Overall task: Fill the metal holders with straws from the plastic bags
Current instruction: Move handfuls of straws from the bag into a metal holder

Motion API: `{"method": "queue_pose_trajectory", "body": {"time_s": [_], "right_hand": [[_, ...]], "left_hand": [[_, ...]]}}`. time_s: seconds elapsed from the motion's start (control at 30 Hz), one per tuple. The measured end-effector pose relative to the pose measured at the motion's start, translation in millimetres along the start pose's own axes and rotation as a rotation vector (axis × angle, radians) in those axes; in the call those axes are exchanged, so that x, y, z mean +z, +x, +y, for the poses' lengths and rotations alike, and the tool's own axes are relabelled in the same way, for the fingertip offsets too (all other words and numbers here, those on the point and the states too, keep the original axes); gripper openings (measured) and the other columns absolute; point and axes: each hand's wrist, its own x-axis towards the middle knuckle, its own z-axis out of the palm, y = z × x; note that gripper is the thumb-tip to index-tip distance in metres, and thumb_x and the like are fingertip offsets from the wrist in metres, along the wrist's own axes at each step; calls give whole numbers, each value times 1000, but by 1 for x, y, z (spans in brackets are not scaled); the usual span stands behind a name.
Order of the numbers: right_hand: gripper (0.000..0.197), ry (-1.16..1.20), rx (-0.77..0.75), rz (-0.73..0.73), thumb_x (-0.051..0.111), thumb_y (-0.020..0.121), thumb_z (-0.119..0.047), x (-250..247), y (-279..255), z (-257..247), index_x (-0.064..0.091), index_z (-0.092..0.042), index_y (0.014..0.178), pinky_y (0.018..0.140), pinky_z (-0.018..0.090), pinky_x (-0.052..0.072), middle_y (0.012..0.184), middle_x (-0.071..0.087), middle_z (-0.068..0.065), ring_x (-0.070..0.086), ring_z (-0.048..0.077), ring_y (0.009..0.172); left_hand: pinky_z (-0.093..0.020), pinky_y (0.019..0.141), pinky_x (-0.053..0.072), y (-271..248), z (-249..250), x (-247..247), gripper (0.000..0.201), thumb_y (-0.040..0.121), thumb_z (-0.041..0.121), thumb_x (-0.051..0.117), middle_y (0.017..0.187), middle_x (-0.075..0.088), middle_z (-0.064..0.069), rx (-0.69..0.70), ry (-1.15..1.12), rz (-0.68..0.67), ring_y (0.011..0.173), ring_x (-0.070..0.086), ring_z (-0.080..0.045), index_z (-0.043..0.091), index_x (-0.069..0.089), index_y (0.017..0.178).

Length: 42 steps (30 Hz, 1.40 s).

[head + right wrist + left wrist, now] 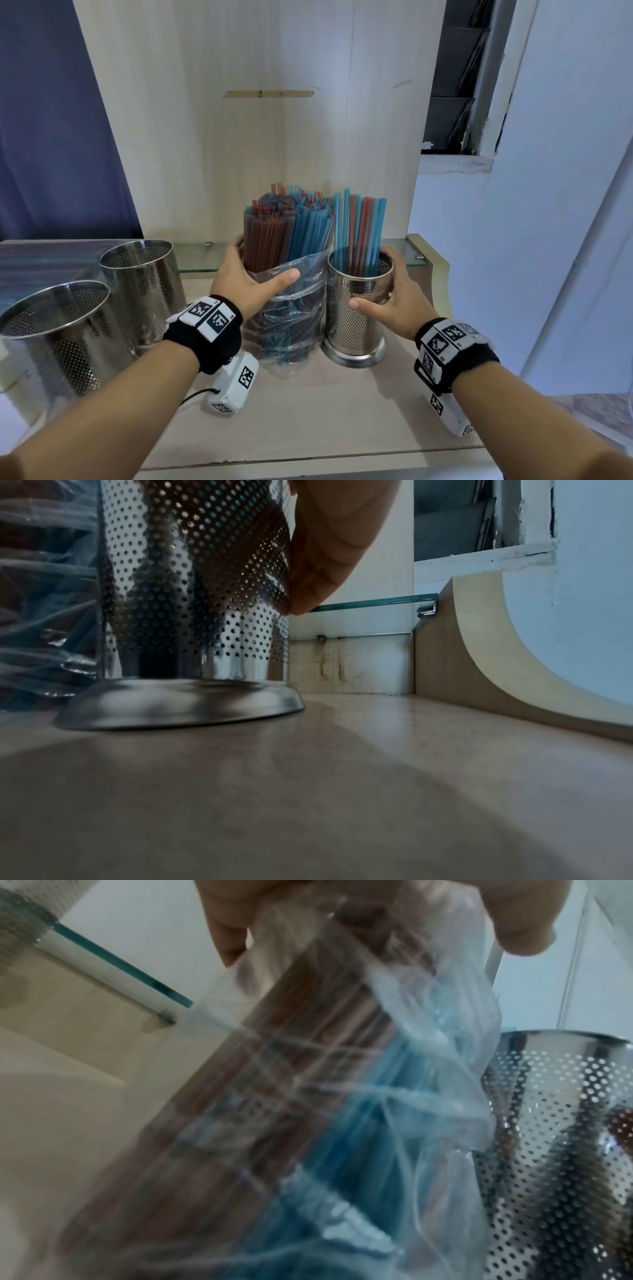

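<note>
left hand (pixel 246 279) has its grip wrapped round the upright plastic bag (pixel 294 308) of straws (pixel 287 229) on the desk (pixel 325 411), right hand (pixel 390 301) clasping the part-filled holder (pixel 356 318) just beside it, so I reckon that slippery bag could slump and spill straws everywhere.

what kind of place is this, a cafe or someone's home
Hard to tell; probably a home corner or small drink stall. A wooden shelf unit with a glass ledge against a scuffed painted wall, a louvred window, and bulk straws.
</note>
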Motion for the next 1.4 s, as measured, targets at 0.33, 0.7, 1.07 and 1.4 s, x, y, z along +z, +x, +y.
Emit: {"method": "queue_pose_trajectory", "body": {"time_s": [0.33,0.7,1.07,1.4], "right_hand": [[109,-30,10,8,85,58,-50,-2,-2,-2,27,-27,147,76,-3,40,117,64,-11,58,-20,95],[109,-78,132,-19,80,55,-72,-3,-5,-4,34,-26,142,81,6,38,120,59,-15,55,-6,106],[100,-725,273,-139,58,63,-87,-10,-13,-16,28,-27,137,76,29,46,101,57,-14,61,13,91],[111,-335,21,92,66,66,-78,-5,-8,-7,16,-29,152,101,21,44,135,53,-14,55,6,120]], "left_hand": [[-47,100,48,3,8,-2,117,49,86,68,132,52,-3,62,45,97,120,52,-22,18,33,138],[-35,84,47,6,16,-2,57,76,53,74,111,57,-4,149,118,190,102,55,-21,19,49,114],[-31,79,45,5,12,-2,56,79,51,72,109,57,-3,152,150,164,98,55,-18,17,50,117],[-29,76,43,2,13,-1,53,81,48,71,108,58,-2,129,136,155,94,54,-16,16,49,118]]}}
